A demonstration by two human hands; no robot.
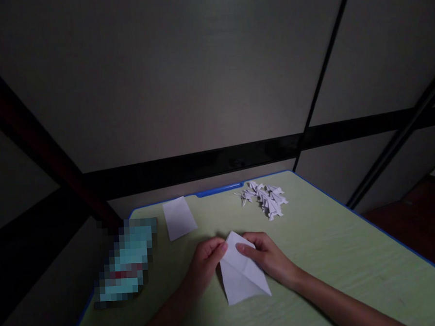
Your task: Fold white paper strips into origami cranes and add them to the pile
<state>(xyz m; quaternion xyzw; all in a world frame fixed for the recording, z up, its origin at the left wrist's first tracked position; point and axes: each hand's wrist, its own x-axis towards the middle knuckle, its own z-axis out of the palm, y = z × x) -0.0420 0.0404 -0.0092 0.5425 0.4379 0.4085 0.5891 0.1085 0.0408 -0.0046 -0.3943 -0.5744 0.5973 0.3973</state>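
A white sheet of paper with diagonal creases is held over the near middle of the table, its top corner pointing away from me. My left hand pinches its upper left edge, thumb on top. My right hand grips the upper right edge, its thumb lying on the paper's face and its fingers hidden behind. Beyond the right hand lies a heap of small folded white paper pieces. Past my left hand is a flat white sheet of paper, touched by neither hand.
The light green table has a blue rim and a blue groove at its far edge. A blurred-out turquoise item lies along the left side. Grey cabinet panels with a dark band rise behind the table.
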